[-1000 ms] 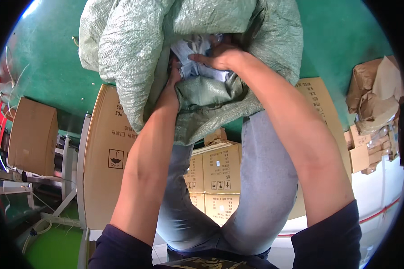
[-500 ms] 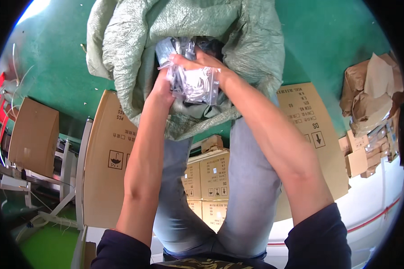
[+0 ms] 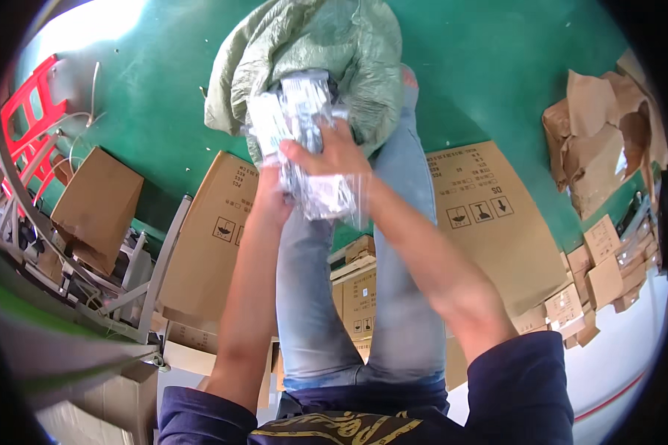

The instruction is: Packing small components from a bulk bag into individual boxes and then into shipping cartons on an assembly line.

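Note:
Several clear plastic bags (image 3: pixel 330 199) with whitish and grey contents, perhaps cables, are bunched between my two hands. My left hand (image 3: pixel 277 199) holds the bundle from the left and below, its fingers mostly hidden behind the bags. Across the top of the bundle, my right hand (image 3: pixel 334 152) is closed on it, thumb pointing left. Just beyond my hands stands a large pale green woven sack (image 3: pixel 371 81) with its rim rolled down. The bundle covers most of the sack's mouth, so little of its inside shows.
Large cardboard cartons stand beside my legs, one on the left (image 3: pixel 211 215) and one on the right (image 3: pixel 490 222). Crumpled brown paper (image 3: pixel 597 141) lies far right, above smaller boxes (image 3: pixel 605 278). A red plastic chair (image 3: pixel 33 104) and metal frame (image 3: pixel 167 259) are at the left.
My hands have brought the bundle of bags up out of the sack and toward me. The sack now appears smaller and farther off, and the whole view has shifted.

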A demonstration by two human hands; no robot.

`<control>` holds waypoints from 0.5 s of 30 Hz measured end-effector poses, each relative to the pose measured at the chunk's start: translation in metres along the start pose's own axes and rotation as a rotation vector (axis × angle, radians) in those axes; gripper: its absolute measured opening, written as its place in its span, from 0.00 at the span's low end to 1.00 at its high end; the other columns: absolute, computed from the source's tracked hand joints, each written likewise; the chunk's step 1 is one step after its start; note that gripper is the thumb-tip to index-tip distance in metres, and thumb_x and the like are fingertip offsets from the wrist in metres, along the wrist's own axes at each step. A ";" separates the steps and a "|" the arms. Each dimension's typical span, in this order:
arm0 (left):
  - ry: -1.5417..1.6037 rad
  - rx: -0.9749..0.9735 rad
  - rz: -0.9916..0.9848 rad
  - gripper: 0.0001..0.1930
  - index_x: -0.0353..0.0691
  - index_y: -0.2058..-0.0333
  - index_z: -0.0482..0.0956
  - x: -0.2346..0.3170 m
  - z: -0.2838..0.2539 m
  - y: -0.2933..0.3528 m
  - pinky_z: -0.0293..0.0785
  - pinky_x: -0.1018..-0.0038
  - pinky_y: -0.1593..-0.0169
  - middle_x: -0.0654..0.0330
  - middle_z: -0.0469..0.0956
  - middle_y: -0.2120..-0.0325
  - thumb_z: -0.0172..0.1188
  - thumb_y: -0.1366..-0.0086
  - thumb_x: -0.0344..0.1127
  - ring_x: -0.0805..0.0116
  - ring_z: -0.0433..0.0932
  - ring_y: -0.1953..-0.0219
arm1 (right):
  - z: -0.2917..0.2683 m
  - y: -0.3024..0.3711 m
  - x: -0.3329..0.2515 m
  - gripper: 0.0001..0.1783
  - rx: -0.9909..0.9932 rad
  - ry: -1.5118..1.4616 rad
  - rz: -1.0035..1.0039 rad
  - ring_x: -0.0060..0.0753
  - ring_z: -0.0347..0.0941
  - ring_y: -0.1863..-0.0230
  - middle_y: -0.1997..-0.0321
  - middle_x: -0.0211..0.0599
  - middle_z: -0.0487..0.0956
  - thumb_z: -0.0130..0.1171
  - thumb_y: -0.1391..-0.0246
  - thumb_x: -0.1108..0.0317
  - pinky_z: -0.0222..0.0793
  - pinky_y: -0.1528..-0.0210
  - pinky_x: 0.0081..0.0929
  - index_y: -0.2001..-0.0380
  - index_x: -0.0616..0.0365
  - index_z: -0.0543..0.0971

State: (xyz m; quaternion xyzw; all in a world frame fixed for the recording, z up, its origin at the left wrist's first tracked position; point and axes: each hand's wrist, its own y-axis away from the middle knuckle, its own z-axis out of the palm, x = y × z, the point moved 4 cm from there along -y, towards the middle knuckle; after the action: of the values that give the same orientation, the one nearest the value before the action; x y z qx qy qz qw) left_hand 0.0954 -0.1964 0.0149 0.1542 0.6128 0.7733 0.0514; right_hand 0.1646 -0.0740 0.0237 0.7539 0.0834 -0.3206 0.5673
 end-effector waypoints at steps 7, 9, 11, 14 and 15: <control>-0.127 -0.096 0.291 0.28 0.38 0.40 0.61 0.016 0.062 0.177 0.72 0.66 0.44 0.53 0.71 0.46 0.56 0.36 0.40 0.63 0.73 0.46 | -0.062 0.175 -0.106 0.41 0.099 -0.074 -0.210 0.61 0.60 0.37 0.37 0.54 0.60 0.65 0.54 0.46 0.60 0.38 0.43 0.41 0.57 0.67; -0.277 -0.143 0.342 0.31 0.36 0.40 0.61 0.018 0.065 0.227 0.68 0.65 0.41 0.53 0.70 0.46 0.59 0.39 0.40 0.63 0.70 0.44 | -0.074 0.229 -0.134 0.41 0.151 -0.019 -0.315 0.61 0.61 0.39 0.39 0.57 0.62 0.64 0.55 0.48 0.60 0.39 0.44 0.42 0.62 0.67; -0.508 -0.058 0.485 0.31 0.34 0.40 0.61 0.028 0.080 0.289 0.65 0.64 0.41 0.54 0.69 0.46 0.59 0.39 0.40 0.60 0.69 0.43 | -0.090 0.290 -0.168 0.42 0.241 0.048 -0.447 0.59 0.61 0.39 0.40 0.58 0.64 0.64 0.57 0.46 0.60 0.39 0.44 0.44 0.64 0.68; -0.352 -0.174 0.614 0.31 0.34 0.40 0.60 0.065 0.116 0.408 0.64 0.64 0.40 0.54 0.68 0.45 0.58 0.38 0.42 0.61 0.67 0.43 | -0.091 0.374 -0.224 0.51 0.234 0.141 -0.686 0.55 0.68 0.45 0.41 0.53 0.64 0.67 0.61 0.39 0.68 0.45 0.42 0.40 0.63 0.64; -0.425 -0.240 0.715 0.32 0.35 0.38 0.58 0.077 0.115 0.447 0.62 0.66 0.39 0.54 0.67 0.45 0.57 0.37 0.42 0.61 0.66 0.42 | -0.089 0.398 -0.245 0.54 0.154 0.262 -0.780 0.49 0.71 0.45 0.43 0.52 0.68 0.70 0.63 0.38 0.69 0.46 0.40 0.41 0.66 0.63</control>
State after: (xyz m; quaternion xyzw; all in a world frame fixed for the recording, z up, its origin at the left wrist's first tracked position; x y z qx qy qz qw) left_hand 0.1065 -0.1773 0.4825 0.5056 0.4022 0.7594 -0.0769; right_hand 0.2028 -0.0709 0.4980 0.7405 0.4100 -0.4180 0.3298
